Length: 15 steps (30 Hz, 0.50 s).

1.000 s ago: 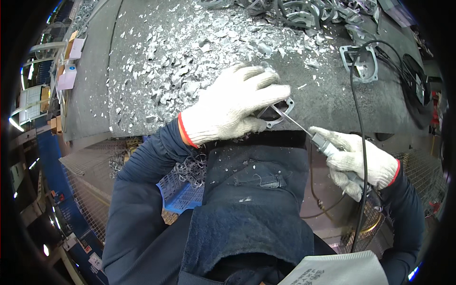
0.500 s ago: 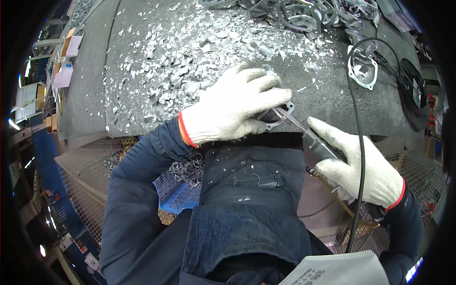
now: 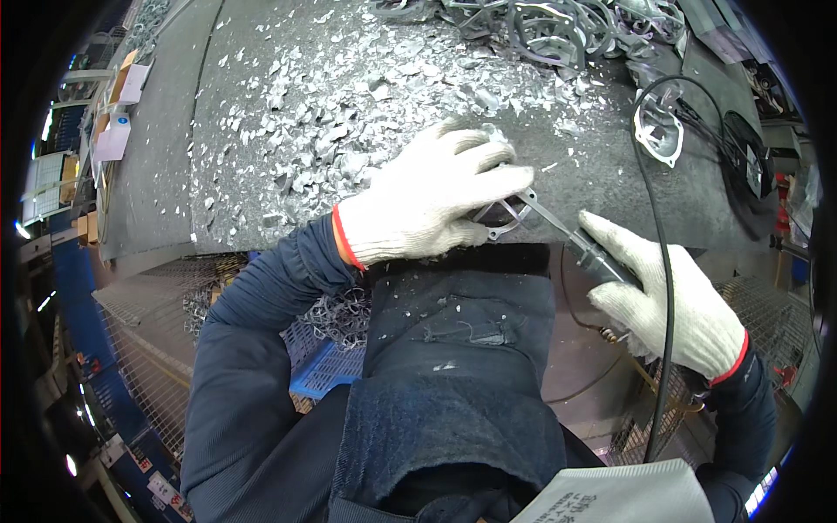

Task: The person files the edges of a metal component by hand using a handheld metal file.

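Observation:
My left hand (image 3: 436, 193), in a white knitted glove with a red cuff, is closed over a thin metal frame-like part (image 3: 497, 233) at the bench's near edge. Much of that part is hidden under the glove. My right hand (image 3: 684, 305), gloved alike, grips the dark grey body of a hand tool (image 3: 602, 263) with a narrow flat metal blade (image 3: 551, 214). The blade's tip is by the part's right side, close to my left fingertips; whether it touches is unclear. A dark cable (image 3: 667, 279) passes in front of my right hand.
Silvery flakes (image 3: 323, 131) cover much of the bench (image 3: 593, 187). Metal frames (image 3: 549, 39) are heaped at the back; one light frame (image 3: 658, 131) lies at the right. Below the bench are a blue basket (image 3: 323, 362) of scrap and wire mesh cages (image 3: 144, 322).
My right hand has drawn the tool slightly right and toward me, and more of the blade shows. My left hand stays on the metal part. The view has shifted a little.

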Available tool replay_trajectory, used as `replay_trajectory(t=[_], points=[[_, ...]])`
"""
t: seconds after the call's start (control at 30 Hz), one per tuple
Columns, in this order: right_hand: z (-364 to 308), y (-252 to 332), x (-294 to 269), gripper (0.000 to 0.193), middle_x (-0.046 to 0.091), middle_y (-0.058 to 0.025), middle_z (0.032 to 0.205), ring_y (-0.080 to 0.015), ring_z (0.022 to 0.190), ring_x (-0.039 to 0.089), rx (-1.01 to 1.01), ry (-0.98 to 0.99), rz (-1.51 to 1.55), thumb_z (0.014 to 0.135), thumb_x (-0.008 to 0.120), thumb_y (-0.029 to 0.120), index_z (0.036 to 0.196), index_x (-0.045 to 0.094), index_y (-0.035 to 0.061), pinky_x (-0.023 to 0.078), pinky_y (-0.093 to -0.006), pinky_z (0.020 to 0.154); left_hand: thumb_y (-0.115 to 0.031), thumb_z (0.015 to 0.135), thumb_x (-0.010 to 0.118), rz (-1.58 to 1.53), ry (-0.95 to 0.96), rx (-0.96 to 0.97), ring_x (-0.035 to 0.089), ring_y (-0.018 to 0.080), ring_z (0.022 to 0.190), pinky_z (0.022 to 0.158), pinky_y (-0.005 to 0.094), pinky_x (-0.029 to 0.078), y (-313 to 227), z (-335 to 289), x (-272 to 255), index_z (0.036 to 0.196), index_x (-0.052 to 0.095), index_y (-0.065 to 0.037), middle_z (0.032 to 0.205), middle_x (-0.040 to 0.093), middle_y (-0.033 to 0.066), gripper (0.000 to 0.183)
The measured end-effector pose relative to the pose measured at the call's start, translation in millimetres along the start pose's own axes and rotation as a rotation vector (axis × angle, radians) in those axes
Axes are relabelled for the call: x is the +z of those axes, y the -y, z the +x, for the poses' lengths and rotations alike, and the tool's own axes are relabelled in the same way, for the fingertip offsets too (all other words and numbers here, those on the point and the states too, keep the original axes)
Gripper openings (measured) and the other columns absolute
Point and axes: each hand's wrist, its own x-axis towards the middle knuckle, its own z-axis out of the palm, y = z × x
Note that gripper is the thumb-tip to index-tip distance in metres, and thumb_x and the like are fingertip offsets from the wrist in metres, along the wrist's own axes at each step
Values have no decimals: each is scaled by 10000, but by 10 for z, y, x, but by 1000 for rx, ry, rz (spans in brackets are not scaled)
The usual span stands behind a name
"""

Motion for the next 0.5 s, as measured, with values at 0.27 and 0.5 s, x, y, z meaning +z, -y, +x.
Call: replay_trajectory(t=[0.27,0.5], points=[[-143,-35,97,826,827,-273,1152,-493,973,813,-25,-61,-361,1037,821,168,1795,492,173,654,-528,867,-291,765,1030,47,-21,1,660,419,1472,1244,590,508,-20,-23,33,1615,661,-190,1518,704,159,932],[-76,-575,537,827,793,-257,1363,-380,1211,806,-69,-61,163,1025,804,95,1791,496,57,631,-436,1049,-154,831,946,0,-156,-45,720,426,1280,1077,552,586,-93,-55,87,1531,735,-168,1488,717,166,732]])
